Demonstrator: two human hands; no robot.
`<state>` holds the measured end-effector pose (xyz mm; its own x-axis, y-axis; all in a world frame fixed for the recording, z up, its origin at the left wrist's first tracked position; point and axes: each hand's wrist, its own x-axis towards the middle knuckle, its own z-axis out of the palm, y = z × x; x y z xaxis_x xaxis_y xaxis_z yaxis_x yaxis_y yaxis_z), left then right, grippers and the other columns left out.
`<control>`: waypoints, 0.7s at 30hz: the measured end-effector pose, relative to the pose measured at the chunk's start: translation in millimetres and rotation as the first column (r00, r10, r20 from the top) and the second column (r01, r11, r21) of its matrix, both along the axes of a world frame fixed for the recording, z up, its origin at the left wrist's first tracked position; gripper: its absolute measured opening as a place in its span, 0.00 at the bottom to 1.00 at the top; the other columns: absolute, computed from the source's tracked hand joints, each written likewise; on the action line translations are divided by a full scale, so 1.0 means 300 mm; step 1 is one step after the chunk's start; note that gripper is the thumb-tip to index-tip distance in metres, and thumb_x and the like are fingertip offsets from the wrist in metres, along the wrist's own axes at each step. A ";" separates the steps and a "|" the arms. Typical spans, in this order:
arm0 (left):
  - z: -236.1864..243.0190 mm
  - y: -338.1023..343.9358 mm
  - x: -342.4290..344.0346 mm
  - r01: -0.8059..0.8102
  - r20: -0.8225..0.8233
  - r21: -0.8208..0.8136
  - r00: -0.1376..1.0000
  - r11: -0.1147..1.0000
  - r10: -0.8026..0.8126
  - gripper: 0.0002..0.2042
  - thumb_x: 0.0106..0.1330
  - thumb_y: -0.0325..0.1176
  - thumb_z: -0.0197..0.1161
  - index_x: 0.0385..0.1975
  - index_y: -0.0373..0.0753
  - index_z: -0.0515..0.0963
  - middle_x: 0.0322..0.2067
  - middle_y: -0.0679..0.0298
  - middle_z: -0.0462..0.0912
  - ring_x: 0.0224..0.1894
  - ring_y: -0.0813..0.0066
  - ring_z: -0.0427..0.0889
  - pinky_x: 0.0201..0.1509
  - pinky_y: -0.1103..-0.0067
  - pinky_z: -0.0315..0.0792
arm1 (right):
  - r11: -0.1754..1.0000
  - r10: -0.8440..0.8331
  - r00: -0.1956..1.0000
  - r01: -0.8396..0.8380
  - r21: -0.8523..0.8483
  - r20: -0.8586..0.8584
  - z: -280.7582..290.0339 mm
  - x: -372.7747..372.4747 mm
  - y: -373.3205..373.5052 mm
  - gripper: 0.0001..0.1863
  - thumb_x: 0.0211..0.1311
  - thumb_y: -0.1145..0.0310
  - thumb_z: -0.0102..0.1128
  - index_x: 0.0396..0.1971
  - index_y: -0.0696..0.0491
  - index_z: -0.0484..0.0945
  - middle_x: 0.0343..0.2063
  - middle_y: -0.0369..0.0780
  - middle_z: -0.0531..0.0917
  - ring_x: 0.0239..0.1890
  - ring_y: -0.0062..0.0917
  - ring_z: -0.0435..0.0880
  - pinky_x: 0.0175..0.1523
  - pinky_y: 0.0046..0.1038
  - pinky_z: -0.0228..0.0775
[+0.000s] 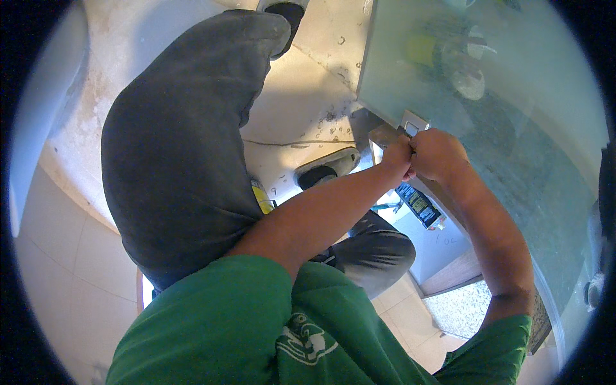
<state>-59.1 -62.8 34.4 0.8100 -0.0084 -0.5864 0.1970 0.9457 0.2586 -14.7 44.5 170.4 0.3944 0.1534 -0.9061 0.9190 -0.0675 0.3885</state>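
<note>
Near a square metal fitting [414, 122] on the edge of the glass panel [513, 128], both hands come together. My left hand [398, 156], fingers curled in, sits against the right one. My right hand [440, 153] is closed with its knuckles up, just below the fitting. A small dark piece shows above the left fingers; whatever either hand grips is hidden by the fingers. Under the hands runs the brown edge of an open cabinet or drawer with a pale inside [427, 247].
A dark printed tube or can [420, 205] lies in the pale compartment, by a teal-handled tool [387, 206]. A thin cable [295, 143] crosses the stained tile floor [314, 83]. A yellow object [262, 196] is partly behind my leg. A curved white surface [48, 109] stands at left.
</note>
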 end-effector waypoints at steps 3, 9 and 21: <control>0.000 0.028 -0.010 0.090 0.042 0.223 0.994 0.971 -0.102 0.10 0.71 0.35 0.58 0.37 0.33 0.75 0.23 0.50 0.81 0.19 0.65 0.81 0.14 0.69 0.65 | 1.000 -0.010 0.999 0.010 0.017 -0.036 0.010 0.000 -0.012 0.14 0.50 0.58 0.70 0.33 0.50 0.90 0.35 0.48 0.89 0.41 0.45 0.89 0.48 0.44 0.82; -0.057 -0.040 -0.007 0.060 0.013 0.337 0.998 0.940 -0.069 0.11 0.73 0.37 0.54 0.36 0.34 0.74 0.23 0.51 0.81 0.17 0.64 0.79 0.15 0.69 0.67 | 1.000 0.018 1.000 -0.018 -0.020 -0.021 0.004 -0.025 -0.020 0.22 0.47 0.57 0.77 0.45 0.43 0.88 0.40 0.44 0.90 0.45 0.41 0.90 0.50 0.41 0.84; -0.091 -0.088 -0.018 -0.047 0.069 0.424 0.997 0.904 0.019 0.07 0.73 0.33 0.56 0.37 0.34 0.74 0.21 0.54 0.81 0.18 0.66 0.82 0.15 0.70 0.71 | 0.995 -0.047 0.998 0.044 0.094 0.029 -0.058 0.006 -0.126 0.21 0.43 0.55 0.79 0.36 0.51 0.90 0.37 0.49 0.89 0.43 0.43 0.90 0.50 0.43 0.82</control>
<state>-64.5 -89.2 7.2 0.8401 0.2581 -0.4771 0.1383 0.7486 0.6485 -13.0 6.6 152.9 0.4307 0.2177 -0.8758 0.9016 -0.1461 0.4071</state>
